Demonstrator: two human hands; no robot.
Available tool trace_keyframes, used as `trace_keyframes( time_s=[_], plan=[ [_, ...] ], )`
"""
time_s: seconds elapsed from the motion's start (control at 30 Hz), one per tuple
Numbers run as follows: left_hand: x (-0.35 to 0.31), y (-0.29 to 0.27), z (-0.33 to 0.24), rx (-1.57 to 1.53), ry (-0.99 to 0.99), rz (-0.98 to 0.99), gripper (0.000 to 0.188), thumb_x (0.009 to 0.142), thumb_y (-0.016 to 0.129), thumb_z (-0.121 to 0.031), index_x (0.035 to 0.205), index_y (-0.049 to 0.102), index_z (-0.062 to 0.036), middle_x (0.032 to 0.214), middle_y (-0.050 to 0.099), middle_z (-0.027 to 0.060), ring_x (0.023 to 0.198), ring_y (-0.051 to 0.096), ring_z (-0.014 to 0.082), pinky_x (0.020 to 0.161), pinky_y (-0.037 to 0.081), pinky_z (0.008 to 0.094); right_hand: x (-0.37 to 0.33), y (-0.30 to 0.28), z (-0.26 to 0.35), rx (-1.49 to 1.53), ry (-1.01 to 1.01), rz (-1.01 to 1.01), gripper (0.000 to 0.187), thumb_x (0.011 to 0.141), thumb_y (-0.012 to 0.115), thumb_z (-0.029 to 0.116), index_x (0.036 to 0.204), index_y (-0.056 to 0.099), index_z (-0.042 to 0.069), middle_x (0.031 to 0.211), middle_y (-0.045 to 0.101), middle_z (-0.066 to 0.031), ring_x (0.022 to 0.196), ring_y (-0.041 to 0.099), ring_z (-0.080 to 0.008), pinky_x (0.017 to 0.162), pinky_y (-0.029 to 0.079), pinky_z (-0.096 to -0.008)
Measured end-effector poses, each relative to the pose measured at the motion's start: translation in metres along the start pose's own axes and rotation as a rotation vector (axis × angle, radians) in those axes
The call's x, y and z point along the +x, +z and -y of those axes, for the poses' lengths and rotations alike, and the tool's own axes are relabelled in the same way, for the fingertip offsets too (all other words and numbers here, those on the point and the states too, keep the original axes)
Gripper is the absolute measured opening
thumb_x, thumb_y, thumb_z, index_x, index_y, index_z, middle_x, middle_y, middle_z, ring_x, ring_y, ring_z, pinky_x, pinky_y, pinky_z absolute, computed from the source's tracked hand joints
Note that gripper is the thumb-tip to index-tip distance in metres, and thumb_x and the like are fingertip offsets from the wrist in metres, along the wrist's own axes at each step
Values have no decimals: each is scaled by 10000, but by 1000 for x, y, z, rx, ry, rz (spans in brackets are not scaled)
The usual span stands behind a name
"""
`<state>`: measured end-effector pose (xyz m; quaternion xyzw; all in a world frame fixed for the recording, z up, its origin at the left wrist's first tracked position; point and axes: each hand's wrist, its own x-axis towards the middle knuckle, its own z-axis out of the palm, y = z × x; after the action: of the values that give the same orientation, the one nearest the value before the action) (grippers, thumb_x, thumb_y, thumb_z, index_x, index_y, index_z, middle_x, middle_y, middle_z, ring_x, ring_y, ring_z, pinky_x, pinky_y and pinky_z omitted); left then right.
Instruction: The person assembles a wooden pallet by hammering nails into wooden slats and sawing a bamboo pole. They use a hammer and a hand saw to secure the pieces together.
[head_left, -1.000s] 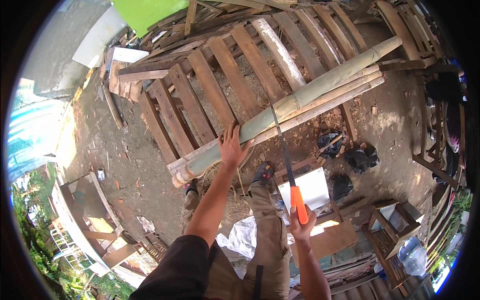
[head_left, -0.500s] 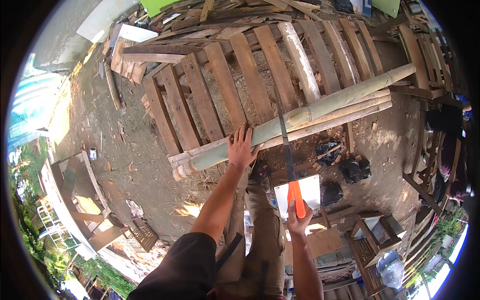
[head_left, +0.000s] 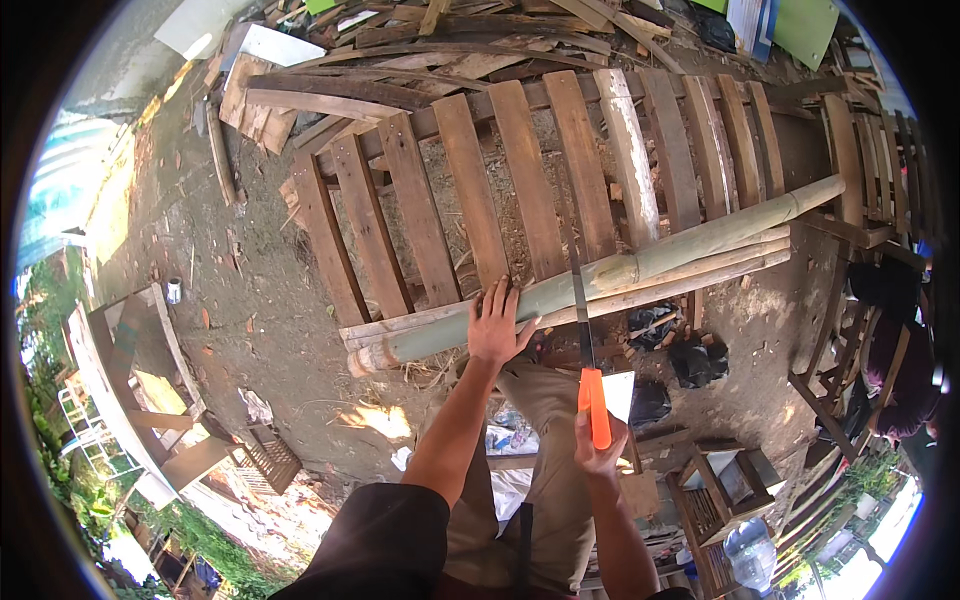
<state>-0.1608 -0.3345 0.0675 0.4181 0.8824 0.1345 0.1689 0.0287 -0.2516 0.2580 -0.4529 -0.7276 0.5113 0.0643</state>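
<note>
A thick green bamboo pole (head_left: pixel 550 297) lies slantwise across the near edge of a slatted wooden frame (head_left: pixel 525 175), beside thinner pale poles (head_left: pixel 690 270). My left hand (head_left: pixel 494 330) rests on top of the bamboo, fingers spread and thumb out to the side. To its right, a handsaw (head_left: pixel 595 408) crosses the pole, its dark narrow blade pointing away from me over the slats. The fingers of my right hand (head_left: pixel 601 450) are wrapped round its orange handle. Whether the teeth have cut into the bamboo cannot be made out.
Scrap planks (head_left: pixel 480 60) are heaped beyond the frame. Black plastic bags (head_left: pixel 697 362) lie on the dirt floor to the right of the saw. A small wooden stand (head_left: pixel 722 490) is at the lower right, near a clear plastic jug (head_left: pixel 750 552). At far right, a person (head_left: pixel 900 370) is partly visible.
The saw has slid forward a little, bringing its handle closer to the bamboo. My left hand keeps its place on the pole. The whole view has shifted slightly.
</note>
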Motion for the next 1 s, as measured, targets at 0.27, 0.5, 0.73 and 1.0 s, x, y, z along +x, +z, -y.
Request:
trace_keyframes(
  time_s=[0.27,0.5,0.73,1.0],
  plan=[
    [0,0,-4,-35,-63,-11,604,967,573,-528,1377,558,-85,1548,460,124,1404,454,288,1156,330,521,9,-16,1,109,-117,84,160,848,644,21,729,537,14,615,484,-79,515,466,-210,508,386,-359],
    [4,2,-20,-77,-189,-202,344,985,584,-335,1221,664,-98,1428,600,64,1311,553,241,1118,354,474,55,-24,-65,53,-227,232,63,761,641,-4,771,588,27,672,557,-104,544,574,-241,524,474,-335],
    [11,18,-27,-44,-306,-466,190,957,602,-210,1068,734,-131,1266,714,-3,1137,658,196,1039,380,397,106,-50,-105,183,-458,342,104,746,602,-44,825,569,15,679,550,-54,549,581,-186,516,477,-303],
    [2,31,-23,-38,-204,-520,224,943,624,-176,1122,737,-106,1215,734,32,1080,677,215,1016,398,368,113,-28,-164,495,-650,455,202,694,642,-5,870,547,21,729,559,-83,604,587,-218,555,501,-319]
  ],
)
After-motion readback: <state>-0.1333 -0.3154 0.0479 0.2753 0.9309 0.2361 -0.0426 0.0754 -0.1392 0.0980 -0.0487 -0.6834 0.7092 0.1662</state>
